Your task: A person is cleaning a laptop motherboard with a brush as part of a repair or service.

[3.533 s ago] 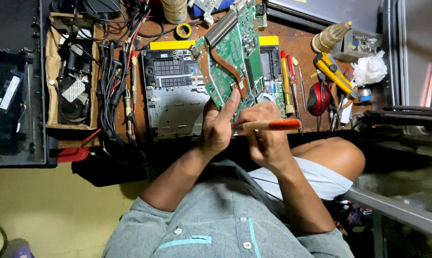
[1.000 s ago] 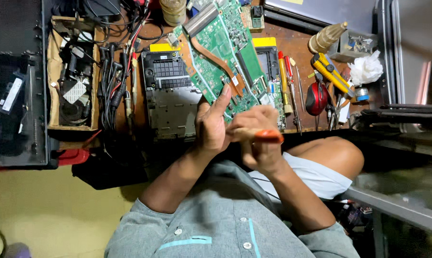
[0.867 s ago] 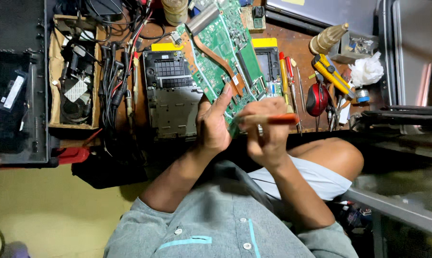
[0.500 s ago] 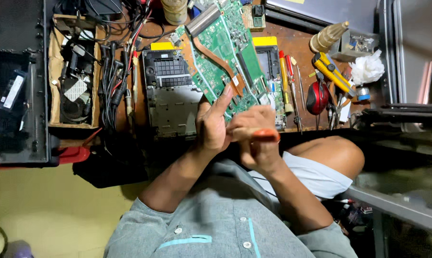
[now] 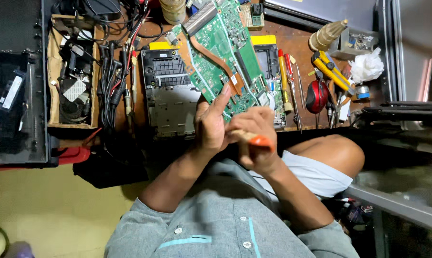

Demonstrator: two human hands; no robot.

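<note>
Screwdriver (image 5: 254, 139), orange handle, sits clenched in my right hand (image 5: 256, 138), fingers curled tight around it, tip hidden. My left hand (image 5: 211, 125) props the green circuit board (image 5: 220, 52), flat, copper-striped and tilted, index finger up its back. Behind lies a grey laptop chassis (image 5: 170, 98) on the brown workbench (image 5: 297, 43). Since half a second ago, hardly anything has shifted.

Green circuit board (image 5: 223, 52) between both hands
</note>
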